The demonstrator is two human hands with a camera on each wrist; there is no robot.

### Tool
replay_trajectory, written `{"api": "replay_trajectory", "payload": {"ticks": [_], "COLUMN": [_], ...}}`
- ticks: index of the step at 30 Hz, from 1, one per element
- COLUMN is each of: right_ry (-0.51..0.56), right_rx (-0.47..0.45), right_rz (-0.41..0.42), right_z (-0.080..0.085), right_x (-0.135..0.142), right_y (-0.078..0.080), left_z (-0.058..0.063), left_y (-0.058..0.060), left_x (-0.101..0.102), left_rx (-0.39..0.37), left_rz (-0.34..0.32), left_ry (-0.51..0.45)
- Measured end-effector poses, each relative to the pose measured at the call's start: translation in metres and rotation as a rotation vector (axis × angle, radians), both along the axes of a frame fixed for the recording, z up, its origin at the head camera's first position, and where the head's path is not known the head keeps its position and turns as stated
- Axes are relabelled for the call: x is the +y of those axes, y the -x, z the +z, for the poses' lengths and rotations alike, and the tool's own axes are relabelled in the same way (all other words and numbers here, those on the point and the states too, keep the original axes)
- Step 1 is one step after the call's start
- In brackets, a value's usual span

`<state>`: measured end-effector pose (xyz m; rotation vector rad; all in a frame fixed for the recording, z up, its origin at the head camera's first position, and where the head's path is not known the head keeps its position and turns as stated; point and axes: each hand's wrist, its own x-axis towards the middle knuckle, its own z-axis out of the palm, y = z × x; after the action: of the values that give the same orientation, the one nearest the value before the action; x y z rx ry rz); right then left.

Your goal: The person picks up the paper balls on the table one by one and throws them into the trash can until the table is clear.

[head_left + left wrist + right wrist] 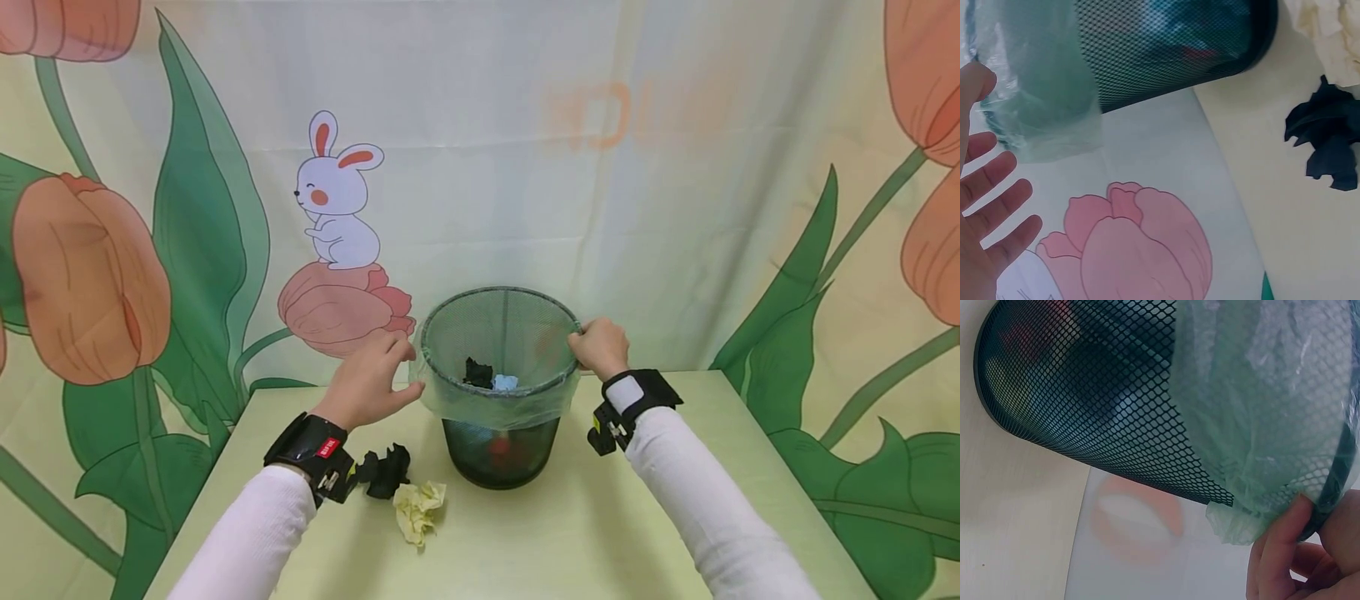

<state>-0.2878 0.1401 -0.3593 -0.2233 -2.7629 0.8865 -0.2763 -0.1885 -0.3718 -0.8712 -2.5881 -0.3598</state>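
Note:
A black mesh wastebasket [501, 454] stands on the table, lined with a thin green plastic bag [491, 408] folded over its rim. Inside lie a crumpled black piece [478, 373] and a light blue piece [506, 382]. My right hand [602, 347] grips the rim and bag on the right side; the right wrist view shows the fingers [1282, 550] curled over it. At the rim's left side is my left hand [367, 379], thumb and fingers spread, nothing between them. In the left wrist view its fingers [1004, 187] are apart beside the bag's folded edge.
Crumpled black paper [390, 471] and crumpled yellow paper [418, 510] lie on the pale table [540, 550], left of the basket and near my left forearm. Behind the table hangs a curtain [480, 167] printed with tulips and a rabbit.

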Motion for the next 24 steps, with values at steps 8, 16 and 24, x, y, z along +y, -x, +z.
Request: {"api": "replay_trajectory", "payload": {"ticks": [8, 16, 24], "right_ry": [-0.011, 0.005, -0.002], "right_rx": [-0.001, -0.008, -0.008], "right_rz": [0.004, 0.000, -0.012], "right_z": [0.000, -0.002, -0.002], "right_x": [0.000, 0.001, 0.001], "right_y": [0.000, 0.001, 0.003], "left_z": [-0.035, -0.071, -0.110], "left_y": [-0.014, -0.029, -0.041], "left_x": [-0.007, -0.009, -0.003], "left_rx": [-0.032, -0.077, -0.199], "left_rz": [0.024, 0.017, 0.047], "left_ry": [0.032, 0.020, 0.016]}}
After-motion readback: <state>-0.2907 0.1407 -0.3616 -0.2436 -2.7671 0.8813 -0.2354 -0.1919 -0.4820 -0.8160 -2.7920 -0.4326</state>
